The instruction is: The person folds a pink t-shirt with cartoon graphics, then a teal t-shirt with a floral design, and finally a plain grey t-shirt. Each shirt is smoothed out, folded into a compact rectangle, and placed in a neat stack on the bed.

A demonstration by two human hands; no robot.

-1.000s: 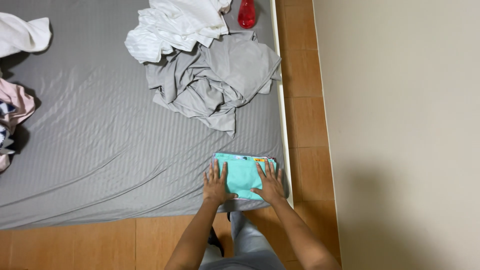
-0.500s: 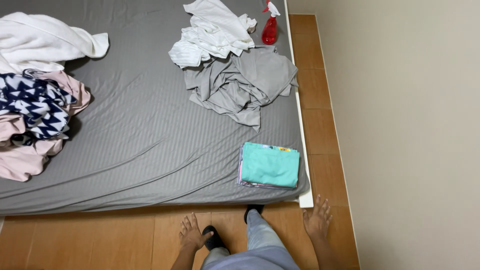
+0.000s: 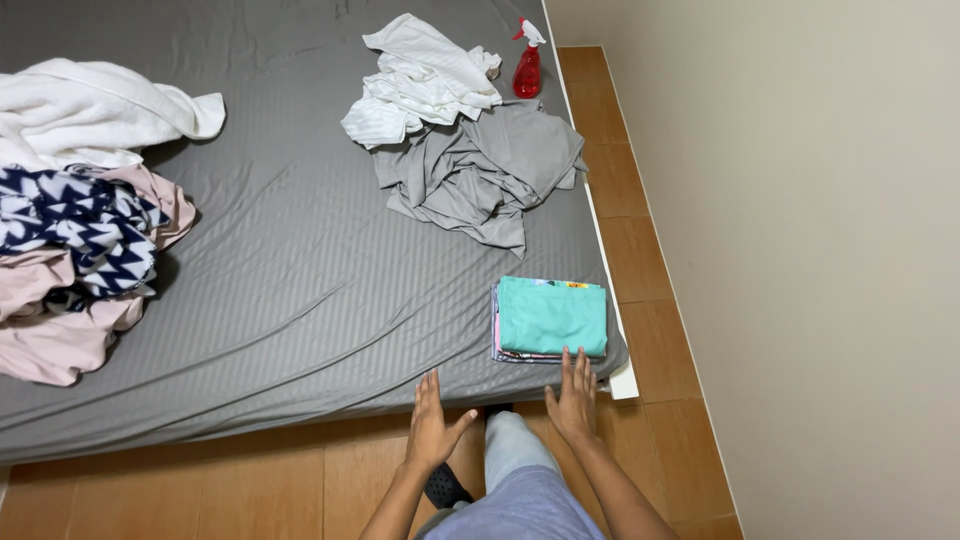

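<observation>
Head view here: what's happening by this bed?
A person stands at the foot of a bed with a grey sheet. Both hands are open and hold nothing: the right hand hovers at the mattress edge just below a folded teal cloth stack, the left hand beside it over the floor. Unfolded grey and white laundry lies further up, near a red spray bottle; more clothes sit left.

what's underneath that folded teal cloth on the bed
Under the folded teal cloth, thin pink and patterned edges of other folded pieces peek out, resting on the grey sheet. How many there are is hidden.
</observation>
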